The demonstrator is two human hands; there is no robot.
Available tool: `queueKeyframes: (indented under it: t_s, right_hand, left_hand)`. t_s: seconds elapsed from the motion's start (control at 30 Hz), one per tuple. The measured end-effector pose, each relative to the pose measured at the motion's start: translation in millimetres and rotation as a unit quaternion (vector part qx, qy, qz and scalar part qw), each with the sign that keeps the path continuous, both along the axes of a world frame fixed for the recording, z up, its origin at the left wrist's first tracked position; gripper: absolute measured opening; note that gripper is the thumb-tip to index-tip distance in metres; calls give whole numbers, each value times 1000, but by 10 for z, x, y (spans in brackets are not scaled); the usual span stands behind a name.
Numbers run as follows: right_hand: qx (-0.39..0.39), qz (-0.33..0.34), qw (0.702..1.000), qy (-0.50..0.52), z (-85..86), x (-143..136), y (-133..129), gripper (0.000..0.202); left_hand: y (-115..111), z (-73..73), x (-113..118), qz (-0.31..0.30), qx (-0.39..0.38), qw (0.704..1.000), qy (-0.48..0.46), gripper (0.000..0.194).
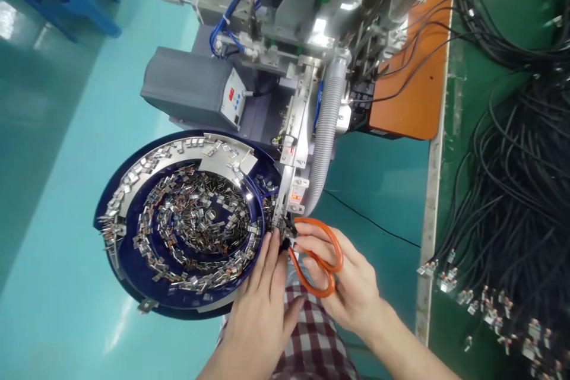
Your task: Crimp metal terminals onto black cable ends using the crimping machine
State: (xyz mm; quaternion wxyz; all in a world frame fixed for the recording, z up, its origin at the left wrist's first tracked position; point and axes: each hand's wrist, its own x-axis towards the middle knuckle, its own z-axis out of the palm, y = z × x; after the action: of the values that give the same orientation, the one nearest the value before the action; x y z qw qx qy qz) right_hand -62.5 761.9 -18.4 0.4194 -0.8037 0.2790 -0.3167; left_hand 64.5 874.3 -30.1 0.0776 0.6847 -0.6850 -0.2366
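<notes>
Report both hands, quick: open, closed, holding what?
Left hand: open, fingers extended, tips at the metal rail.
Right hand: closed, holding the orange-handled scissors.

Bright, cool light overall. Hard white glare on the machine [291, 12], upper centre; pale streak on glossy floor [75, 237], lower left, darker band far left. Orange handles [339, 255], centre, evenly lit. Black cables [525, 130], right, lose detail in darkness. Edges soft, corners stretched.
</notes>
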Motion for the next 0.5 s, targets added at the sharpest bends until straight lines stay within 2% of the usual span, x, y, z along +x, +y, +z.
queueKeyframes:
  t_s: [0.23,0.5]
  right_hand:
    - [-4,21,1000,5,10,-15,-29,37]
    - [3,12,1000,8,9,-12,-68,35]
  left_hand:
    - [57,2,-16,-7,-13,1000,-17,64]
    - [-113,54,4,11,9,999,50,72]
